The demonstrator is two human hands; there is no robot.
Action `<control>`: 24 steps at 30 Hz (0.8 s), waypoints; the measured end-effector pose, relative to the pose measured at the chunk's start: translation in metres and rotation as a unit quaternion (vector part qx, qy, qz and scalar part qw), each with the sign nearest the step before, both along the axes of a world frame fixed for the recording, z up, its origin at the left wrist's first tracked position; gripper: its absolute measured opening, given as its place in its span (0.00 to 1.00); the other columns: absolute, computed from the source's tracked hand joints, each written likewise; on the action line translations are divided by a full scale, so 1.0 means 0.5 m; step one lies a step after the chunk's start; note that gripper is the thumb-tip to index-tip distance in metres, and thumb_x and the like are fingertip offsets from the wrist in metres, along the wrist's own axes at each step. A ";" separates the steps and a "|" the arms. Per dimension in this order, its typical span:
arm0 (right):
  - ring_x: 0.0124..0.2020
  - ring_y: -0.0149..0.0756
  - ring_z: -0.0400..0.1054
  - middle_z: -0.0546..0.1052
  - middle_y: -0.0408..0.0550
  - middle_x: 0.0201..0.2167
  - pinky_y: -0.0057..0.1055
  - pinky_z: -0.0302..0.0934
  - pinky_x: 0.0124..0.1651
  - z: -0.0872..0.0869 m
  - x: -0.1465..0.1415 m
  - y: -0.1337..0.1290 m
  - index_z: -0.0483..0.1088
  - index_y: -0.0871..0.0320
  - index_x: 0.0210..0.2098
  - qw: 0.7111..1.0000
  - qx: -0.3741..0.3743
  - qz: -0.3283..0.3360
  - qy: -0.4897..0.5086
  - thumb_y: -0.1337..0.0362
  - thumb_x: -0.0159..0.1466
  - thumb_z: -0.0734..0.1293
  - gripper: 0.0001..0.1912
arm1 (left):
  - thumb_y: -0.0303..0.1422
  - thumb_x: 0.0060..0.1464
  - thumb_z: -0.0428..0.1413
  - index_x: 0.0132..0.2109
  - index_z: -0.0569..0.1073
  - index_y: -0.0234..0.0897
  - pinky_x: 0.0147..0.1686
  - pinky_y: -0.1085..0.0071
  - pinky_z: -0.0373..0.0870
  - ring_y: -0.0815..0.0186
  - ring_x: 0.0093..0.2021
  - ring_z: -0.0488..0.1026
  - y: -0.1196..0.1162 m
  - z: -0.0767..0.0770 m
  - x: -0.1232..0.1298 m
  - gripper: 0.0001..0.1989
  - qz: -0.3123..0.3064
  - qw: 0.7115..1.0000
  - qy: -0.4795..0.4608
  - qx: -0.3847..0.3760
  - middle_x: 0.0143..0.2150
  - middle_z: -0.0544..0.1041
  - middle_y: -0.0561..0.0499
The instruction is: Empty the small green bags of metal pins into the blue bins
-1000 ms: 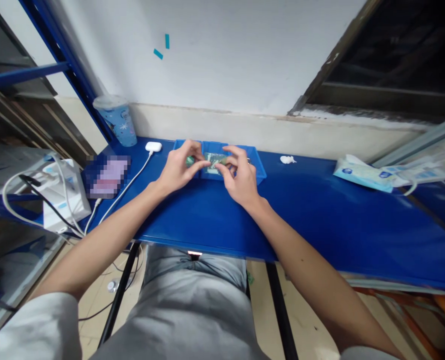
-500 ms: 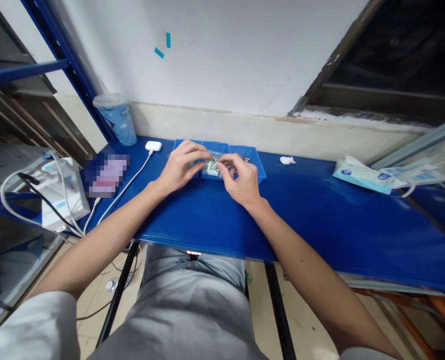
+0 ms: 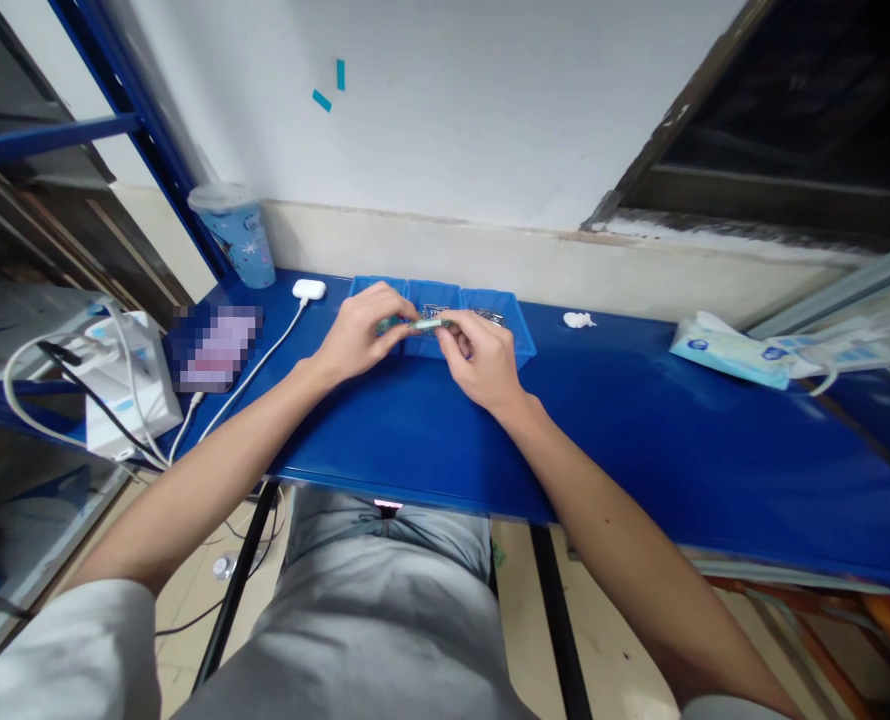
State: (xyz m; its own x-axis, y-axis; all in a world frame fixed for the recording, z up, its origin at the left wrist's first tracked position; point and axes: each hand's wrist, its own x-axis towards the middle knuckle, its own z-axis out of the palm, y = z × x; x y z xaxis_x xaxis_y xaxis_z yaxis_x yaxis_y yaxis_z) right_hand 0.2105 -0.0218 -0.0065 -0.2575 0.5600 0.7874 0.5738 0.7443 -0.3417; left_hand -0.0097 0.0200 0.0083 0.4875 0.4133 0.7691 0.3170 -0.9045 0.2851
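My left hand (image 3: pixel 364 334) and my right hand (image 3: pixel 485 354) meet just above the front of a row of blue plastic bins (image 3: pixel 524 342). Between them stretches a slim pale-green piece (image 3: pixel 427 324), too small and blurred for me to name its kind. The left thumb and fingers pinch its left end; those of the right hand close on its other end. Small shiny metal parts (image 3: pixel 431 309) lie in the middle bin behind the piece, and more show in the right bin. My fingers hide some of the bins' contents.
On the blue table (image 3: pixel 610 440), a crumpled white tissue (image 3: pixel 578 320) and a tissue pack (image 3: pixel 730 350) lie to the right. Leftward are a white earbud case (image 3: pixel 309 290) on a cable, a blurred phone (image 3: pixel 220 347), a blue cup (image 3: pixel 236 235) and a white power strip (image 3: pixel 131 385).
The thing between my hands showed a broader, clear and pale-green face before; now it looks narrow and lies level. My fingers have closed on both its ends, and the metal parts behind show more.
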 end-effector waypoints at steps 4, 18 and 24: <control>0.30 0.33 0.70 0.77 0.45 0.32 0.32 0.63 0.37 0.004 0.001 0.000 0.75 0.56 0.46 1.000 0.019 0.004 -0.001 0.65 0.74 0.64 0.07 | 0.42 0.69 0.59 0.43 0.79 0.38 0.44 0.65 0.73 0.62 0.41 0.77 -0.001 -0.001 0.000 0.12 0.010 1.000 -0.009 0.004 0.38 0.83 0.47; 0.30 0.33 0.66 0.73 0.44 0.32 0.32 0.59 0.35 -0.004 0.000 0.001 0.75 0.55 0.45 1.000 -0.004 0.018 -0.018 0.61 0.75 0.63 0.09 | 0.34 0.65 0.57 0.41 0.77 0.38 0.46 0.62 0.74 0.62 0.40 0.76 -0.007 0.004 0.008 0.06 -0.004 1.000 0.016 0.016 0.38 0.82 0.48; 0.30 0.33 0.66 0.74 0.44 0.32 0.32 0.58 0.35 -0.006 -0.001 0.001 0.74 0.55 0.46 0.999 -0.015 0.021 -0.032 0.60 0.75 0.64 0.09 | 0.32 0.65 0.56 0.40 0.76 0.38 0.45 0.63 0.73 0.61 0.40 0.75 -0.008 0.006 0.005 0.05 -0.004 1.000 0.016 0.013 0.38 0.81 0.48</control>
